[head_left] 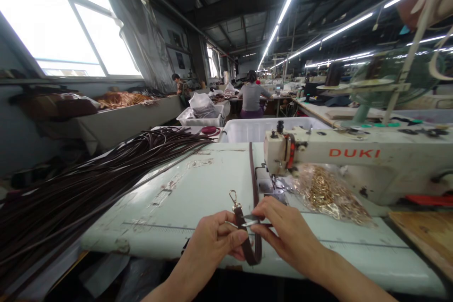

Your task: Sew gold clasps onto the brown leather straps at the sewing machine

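Observation:
A dark brown leather strap (254,184) runs back across the sewing table and bends into a loop near me. At its near end hangs a gold snap hook (233,197), free above the table. My left hand (221,237) is closed on the strap just below the hook, thumb in front. My right hand (283,231) is closed on small thread snips (250,221), whose pointed metal blades reach left across the strap; their handle is mostly hidden by the fingers. The strap's back part passes close behind my right fingertips.
A sewing machine (329,155) stands on the right, with a plastic bag of gold hooks (325,193) below its arm. Long dark straps (88,188) pile over the table's left side. A white bin (244,130) sits behind; a person (253,96) in grey sits farther back.

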A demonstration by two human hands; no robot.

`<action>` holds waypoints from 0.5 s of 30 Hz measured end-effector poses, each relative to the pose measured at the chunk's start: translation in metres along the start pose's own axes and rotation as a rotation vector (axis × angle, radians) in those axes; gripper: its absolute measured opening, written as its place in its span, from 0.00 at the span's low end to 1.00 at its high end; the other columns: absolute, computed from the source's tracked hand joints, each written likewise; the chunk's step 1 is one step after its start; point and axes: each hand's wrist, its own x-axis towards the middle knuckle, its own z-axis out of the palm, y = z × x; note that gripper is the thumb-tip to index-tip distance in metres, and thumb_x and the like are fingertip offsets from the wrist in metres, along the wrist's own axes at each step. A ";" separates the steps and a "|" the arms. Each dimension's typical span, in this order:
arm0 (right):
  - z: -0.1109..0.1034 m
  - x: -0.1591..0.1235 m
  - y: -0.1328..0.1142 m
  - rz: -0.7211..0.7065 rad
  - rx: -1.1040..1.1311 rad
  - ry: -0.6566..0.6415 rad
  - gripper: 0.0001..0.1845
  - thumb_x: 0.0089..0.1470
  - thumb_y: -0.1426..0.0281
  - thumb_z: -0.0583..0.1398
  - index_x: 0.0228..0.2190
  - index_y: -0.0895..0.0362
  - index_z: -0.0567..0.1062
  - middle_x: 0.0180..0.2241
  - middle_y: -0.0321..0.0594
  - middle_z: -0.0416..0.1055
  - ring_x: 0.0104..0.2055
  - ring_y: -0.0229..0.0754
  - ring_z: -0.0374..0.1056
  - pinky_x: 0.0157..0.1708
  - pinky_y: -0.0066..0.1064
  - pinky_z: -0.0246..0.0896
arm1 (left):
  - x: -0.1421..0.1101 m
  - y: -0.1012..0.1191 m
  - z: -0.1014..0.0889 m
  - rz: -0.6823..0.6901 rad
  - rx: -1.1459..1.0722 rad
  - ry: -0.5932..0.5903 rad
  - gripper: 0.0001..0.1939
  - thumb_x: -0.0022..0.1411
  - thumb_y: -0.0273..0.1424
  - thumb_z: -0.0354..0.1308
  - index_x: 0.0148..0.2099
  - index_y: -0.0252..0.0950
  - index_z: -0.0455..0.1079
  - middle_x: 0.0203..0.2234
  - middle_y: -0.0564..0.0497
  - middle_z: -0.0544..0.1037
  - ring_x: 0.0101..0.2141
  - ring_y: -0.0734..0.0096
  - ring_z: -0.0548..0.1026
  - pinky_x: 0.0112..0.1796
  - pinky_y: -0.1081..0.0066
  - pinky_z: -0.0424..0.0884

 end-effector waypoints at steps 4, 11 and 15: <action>0.000 0.002 -0.004 -0.064 -0.052 0.016 0.07 0.64 0.69 0.51 0.34 0.57 0.65 0.31 0.38 0.65 0.33 0.39 0.59 0.31 0.29 0.50 | -0.003 0.000 0.003 0.001 -0.010 -0.021 0.20 0.56 0.41 0.65 0.38 0.28 0.67 0.25 0.46 0.77 0.27 0.67 0.76 0.32 0.71 0.73; -0.012 0.000 0.001 0.259 0.180 0.149 0.10 0.64 0.63 0.49 0.37 0.55 0.66 0.31 0.36 0.66 0.31 0.36 0.62 0.30 0.26 0.57 | 0.003 -0.004 -0.006 -0.031 0.002 0.013 0.22 0.56 0.42 0.64 0.41 0.27 0.68 0.26 0.43 0.78 0.28 0.65 0.77 0.31 0.71 0.73; -0.016 -0.013 0.022 0.308 0.010 0.081 0.16 0.59 0.56 0.55 0.43 0.54 0.66 0.36 0.39 0.70 0.33 0.38 0.66 0.32 0.27 0.62 | -0.004 0.019 -0.091 0.204 0.153 0.617 0.23 0.51 0.39 0.69 0.41 0.27 0.67 0.26 0.49 0.76 0.28 0.62 0.76 0.30 0.68 0.74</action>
